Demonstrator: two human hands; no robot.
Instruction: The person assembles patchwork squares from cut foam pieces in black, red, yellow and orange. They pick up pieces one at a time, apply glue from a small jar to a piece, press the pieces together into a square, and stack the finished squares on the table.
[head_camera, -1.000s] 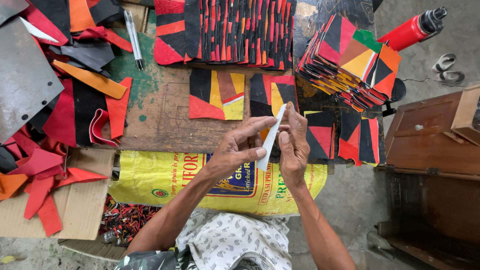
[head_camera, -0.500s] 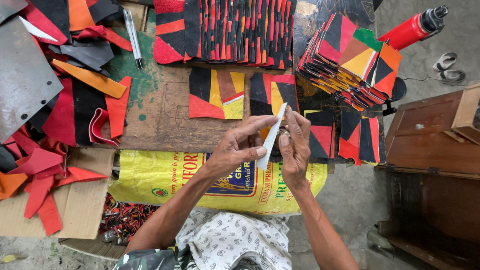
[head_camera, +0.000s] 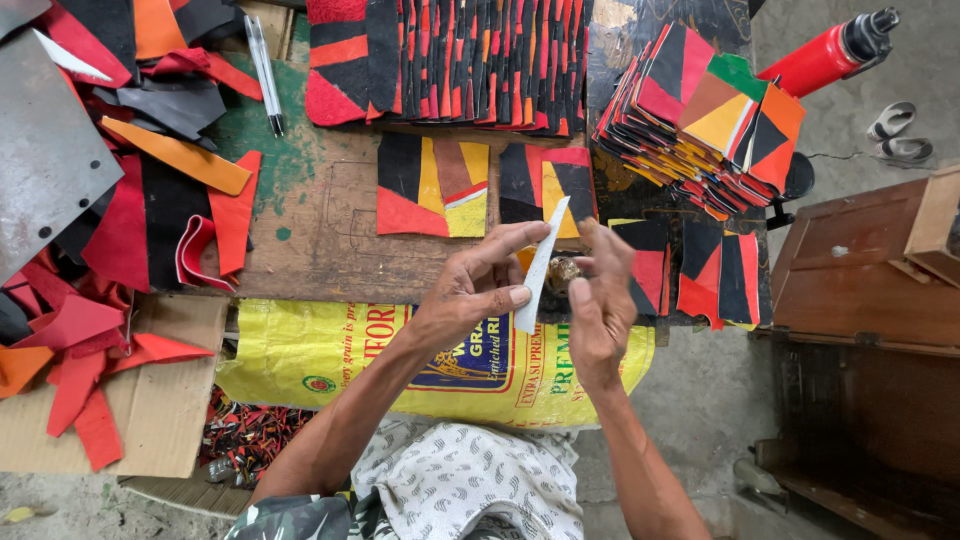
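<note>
So my bench (head_camera: 330, 250) is packed: a long row of black and red patchwork pieces (head_camera: 450, 60) runs along the far edge, a fanned stack of colourful pieces (head_camera: 700, 120) sits at the far right corner beside a red bottle (head_camera: 830, 50), leather scraps (head_camera: 150, 200) and a grey metal sheet (head_camera: 45, 160) crowd the left end, and a yellow sack (head_camera: 330, 350) hangs off the near edge. Just above that near edge, my left hand (head_camera: 480, 290) pinches a thin white strip (head_camera: 540, 265) between thumb and fingers, while my right hand (head_camera: 600, 300) curls its fingers around a small brownish thing (head_camera: 562, 272) right next to it. Compared to a second ago, the strip's tilted more upright and my hands barely moved.
</note>
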